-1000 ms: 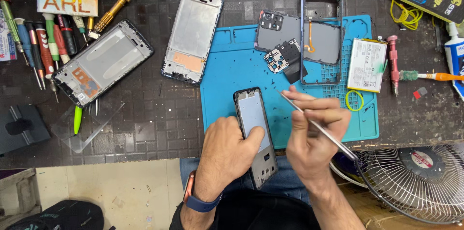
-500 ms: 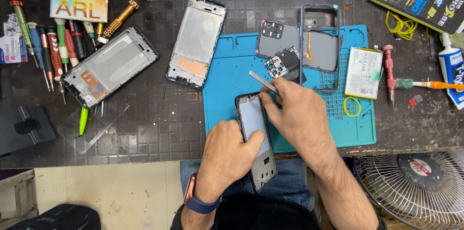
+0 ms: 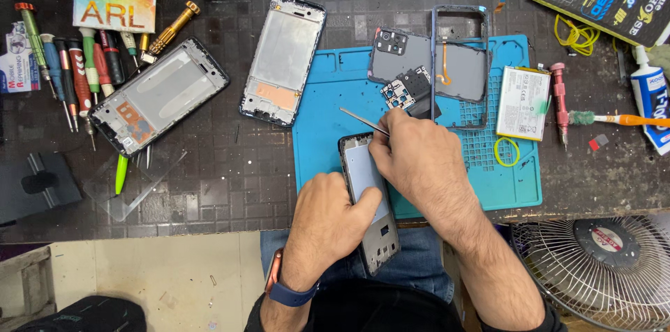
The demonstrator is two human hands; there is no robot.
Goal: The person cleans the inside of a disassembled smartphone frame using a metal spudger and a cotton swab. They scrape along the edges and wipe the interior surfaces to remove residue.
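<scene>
A phone repair workbench in a small workshop: stripped phone frames (image 3: pixel 285 60) and a detached back cover (image 3: pixel 408 60) lie on a dark tiled worktop (image 3: pixel 209 185) beside a blue silicone repair mat (image 3: pixel 513 189). A row of precision screwdrivers (image 3: pixel 84 67), a loose battery (image 3: pixel 523 103), a glue tube (image 3: pixel 649 98) and a small fan (image 3: pixel 604 269) crowd the bench.

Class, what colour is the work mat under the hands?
Blue mat, seen in the head view.
</scene>
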